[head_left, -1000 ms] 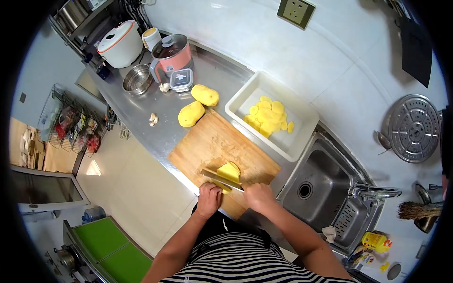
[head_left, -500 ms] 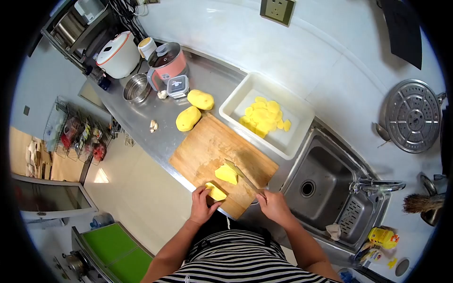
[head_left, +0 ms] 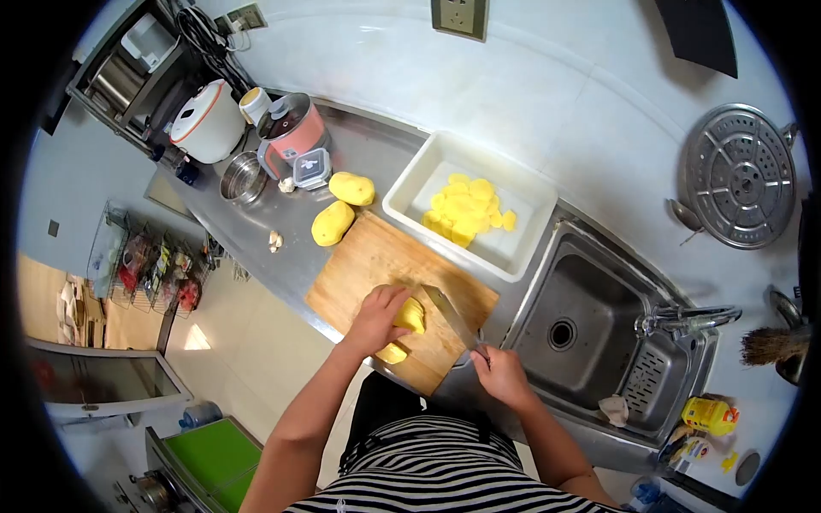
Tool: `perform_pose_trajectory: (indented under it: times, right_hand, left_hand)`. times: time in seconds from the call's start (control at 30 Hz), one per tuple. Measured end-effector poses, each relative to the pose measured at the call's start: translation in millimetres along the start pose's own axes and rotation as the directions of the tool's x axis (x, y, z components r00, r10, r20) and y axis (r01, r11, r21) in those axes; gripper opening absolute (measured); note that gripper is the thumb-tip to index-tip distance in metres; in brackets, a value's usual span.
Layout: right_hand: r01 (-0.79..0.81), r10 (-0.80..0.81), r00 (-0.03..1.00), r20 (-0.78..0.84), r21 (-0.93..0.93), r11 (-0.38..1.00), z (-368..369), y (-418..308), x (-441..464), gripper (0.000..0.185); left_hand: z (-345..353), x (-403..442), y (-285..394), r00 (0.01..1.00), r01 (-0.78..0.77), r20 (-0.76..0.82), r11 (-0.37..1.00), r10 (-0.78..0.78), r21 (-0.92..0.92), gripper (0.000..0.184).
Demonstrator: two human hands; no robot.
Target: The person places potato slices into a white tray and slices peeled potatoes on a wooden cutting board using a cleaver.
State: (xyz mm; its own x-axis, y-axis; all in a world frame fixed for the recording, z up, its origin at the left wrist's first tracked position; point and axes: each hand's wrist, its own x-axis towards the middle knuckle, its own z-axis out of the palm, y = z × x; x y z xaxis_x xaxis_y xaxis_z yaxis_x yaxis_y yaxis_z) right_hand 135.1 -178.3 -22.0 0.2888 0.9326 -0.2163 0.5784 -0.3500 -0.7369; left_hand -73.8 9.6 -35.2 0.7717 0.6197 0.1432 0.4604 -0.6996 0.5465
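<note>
My left hand (head_left: 376,320) is curled around a stack of peeled potato slices (head_left: 411,316) on the wooden cutting board (head_left: 368,265). Under my left wrist, near the board's front edge, lies another piece of potato (head_left: 392,353), partly covered. My right hand (head_left: 501,377) grips a kitchen knife (head_left: 453,318) by its handle. Its blade slants over the board just right of the potato stack, with a small gap between them. Two whole peeled potatoes, one nearer (head_left: 333,224) and one farther (head_left: 351,188), sit beyond the board's far left corner.
Behind the board stands a white tub (head_left: 409,193) holding potato slices (head_left: 463,208). A steel sink (head_left: 590,299) with a faucet (head_left: 684,320) is on the right. Garlic (head_left: 275,241), a steel bowl (head_left: 244,179), a pink pot (head_left: 295,132) and a rice cooker (head_left: 208,124) occupy the left.
My left hand has left the potato piece at the front edge and moved up and right onto the potato stack. The knife has shifted slightly right of the stack. The view has turned a little.
</note>
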Motion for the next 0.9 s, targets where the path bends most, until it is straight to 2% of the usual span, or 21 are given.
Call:
perform_pose_trajectory:
  times: [0.07, 0.17, 0.2, 0.27, 0.3, 0.37, 0.4, 0.47, 0.5, 0.53, 0.57, 0.6, 0.63, 0.67, 0.73, 0.77, 0.8, 0.87, 0.9]
  right_hand:
    - [-0.004, 0.004, 1.0, -0.012, -0.009, 1.0, -2.7, 2.7, -2.2, 0.024]
    - [0.013, -0.012, 0.999, -0.045, 0.018, 1.0, -4.4, 7.4, -4.7, 0.024]
    - [-0.001, 0.001, 1.0, -0.031, 0.016, 1.0, -5.4, 9.8, -7.3, 0.024]
    - [-0.007, 0.008, 1.0, -0.022, 0.019, 1.0, -7.2, 11.7, -8.9, 0.024]
    - [-0.06, 0.059, 0.998, 0.017, 0.035, 0.998, -9.5, 11.2, -9.7, 0.024]
    - [-0.112, 0.109, 0.993, 0.05, 0.054, 0.992, -8.2, 15.7, -11.4, 0.025]
    - [-0.126, 0.124, 0.992, 0.038, 0.056, 0.99, -5.3, 19.8, -11.6, 0.026]
    - [-0.137, 0.136, 0.991, 0.019, 0.061, 0.989, -2.5, 26.5, -12.4, 0.026]
    - [-0.157, 0.154, 0.987, 0.033, 0.094, 0.983, -3.2, 27.1, -12.0, 0.027]
    - [-0.177, 0.172, 0.984, 0.048, 0.126, 0.976, -3.4, 27.5, -11.7, 0.029]
    - [-0.174, 0.17, 0.985, 0.043, 0.129, 0.976, -3.4, 27.9, -11.6, 0.029]
    - [-0.145, 0.146, 0.989, -0.003, 0.113, 0.983, -3.5, 28.3, -11.5, 0.029]
    - [-0.115, 0.12, 0.992, -0.048, 0.095, 0.989, -3.6, 28.5, -11.5, 0.03]
    - [-0.109, 0.114, 0.992, -0.052, 0.096, 0.989, -4.2, 29.0, -11.3, 0.03]
    - [-0.191, 0.19, 0.982, 0.018, 0.084, 0.978, -6.4, 29.1, -10.8, 0.03]
    - [-0.186, 0.186, 0.982, 0.01, 0.085, 0.979, -6.9, 27.7, -10.9, 0.03]
    - [-0.202, 0.202, 0.979, 0.012, 0.107, 0.973, -7.0, 25.4, -11.6, 0.03]
    - [-0.216, 0.217, 0.976, 0.004, 0.129, 0.968, -4.9, 24.9, -12.3, 0.031]
    - [-0.236, 0.232, 0.972, 0.045, 0.148, 0.96, -3.1, 25.9, -12.7, 0.031]
  left_hand:
    - [8.9, 7.7, -6.0, 0.94, 0.022, 0.335, 0.993, -0.062, 0.12, 0.067]
    - [5.1, 15.7, -3.6, 0.906, 0.022, 0.419, 0.995, -0.062, 0.101, 0.062]
    - [8.8, 14.2, -9.4, 0.905, 0.02, 0.42, 0.994, -0.061, 0.103, 0.062]
    - [18.7, 8.6, -25.3, 0.899, 0.012, 0.438, 1.0, -0.006, -0.01, 0.056]
    - [16.2, 7.6, -22.2, 0.899, 0.007, 0.437, 1.0, -0.005, -0.004, 0.056]
    - [12.4, 5.1, -14.4, 0.944, 0.021, 0.329, 1.0, -0.024, 0.013, 0.05]
    - [13.2, 5.2, -13.3, 0.944, 0.014, 0.329, 1.0, -0.019, 0.016, 0.05]
    - [13.9, 7.2, -12.7, 0.95, 0.168, 0.277, 0.984, -0.146, -0.06, 0.042]
    - [15.0, 9.8, -13.7, 0.951, 0.162, 0.275, 0.985, -0.141, -0.057, 0.042]
    - [17.3, 12.4, -15.7, 0.937, 0.325, 0.234, 0.895, -0.26, -0.305, 0.039]
    - [19.6, 15.6, -17.4, 0.897, 0.44, 0.225, 0.72, -0.38, -0.536, 0.035]
    - [20.8, 19.4, -17.5, 0.836, 0.495, 0.249, 0.478, -0.489, -0.725, 0.032]
    - [12.6, 31.3, -6.6, 0.805, 0.473, 0.24, 0.34, -0.543, -0.813, 0.027]
    - [5.6, 42.2, -1.3, 0.807, 0.468, 0.234, 0.346, -0.542, -0.814, 0.027]
    - [-5.7, 63.5, 2.7, 0.777, 0.384, 0.329, -0.009, -0.537, -0.923, 0.026]
    - [-7.8, 73.0, -3.9, 0.823, 0.377, 0.331, 0.007, -0.461, -0.926, 0.028]
    - [-12.3, 84.8, -1.2, 0.828, 0.374, 0.328, 0.013, -0.455, -0.927, 0.028]
    - [-22.3, 109.3, 8.9, 0.787, 0.334, 0.364, -0.153, -0.498, -0.93, 0.037]
    - [-25.1, 119.5, 9.6, 0.786, 0.336, 0.379, -0.177, -0.489, -0.925, 0.045]
